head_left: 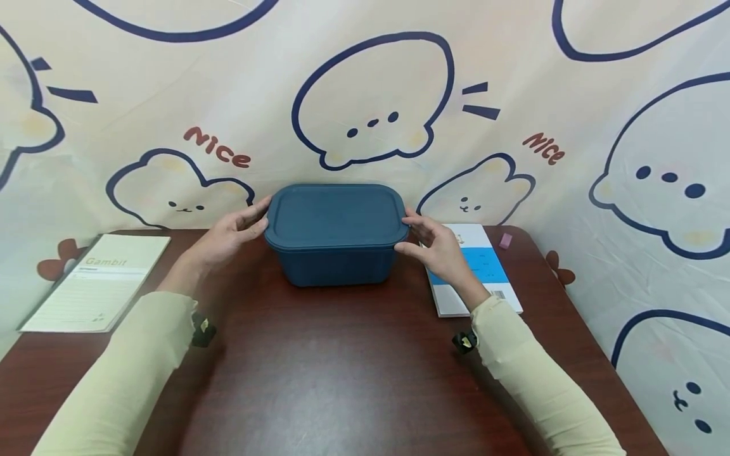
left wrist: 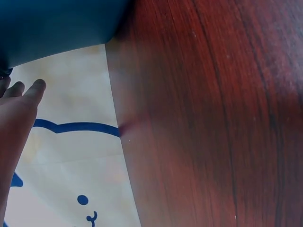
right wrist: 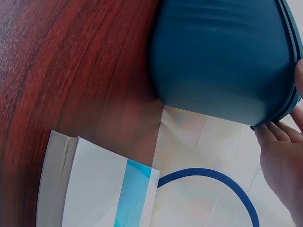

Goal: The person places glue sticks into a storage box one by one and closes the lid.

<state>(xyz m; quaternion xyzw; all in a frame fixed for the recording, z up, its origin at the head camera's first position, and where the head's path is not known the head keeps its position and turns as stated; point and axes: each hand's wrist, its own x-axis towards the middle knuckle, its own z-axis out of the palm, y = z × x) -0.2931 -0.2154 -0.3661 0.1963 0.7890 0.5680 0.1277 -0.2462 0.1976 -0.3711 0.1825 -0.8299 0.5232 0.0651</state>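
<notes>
A dark blue storage box (head_left: 336,267) stands upright at the back of the table, its matching lid (head_left: 336,215) seated on top. My left hand (head_left: 230,231) is at the lid's left end, thumb and fingers along the rim; in the left wrist view, some fingers (left wrist: 35,90) reach out beside the box. At the right end, my right hand (head_left: 436,247) holds the lid's rim with thumb and fingertips. The right wrist view shows those fingertips (right wrist: 270,130) right under the rim at a corner. The box's inside is hidden by the lid.
On the left of the brown table (head_left: 319,380) lies a pale notebook (head_left: 97,285) marked "Gambit". A white and blue book (head_left: 485,266) lies under my right forearm, with a small pink block (head_left: 505,240) past it. Behind the table hangs a cartoon-printed cloth (head_left: 371,82).
</notes>
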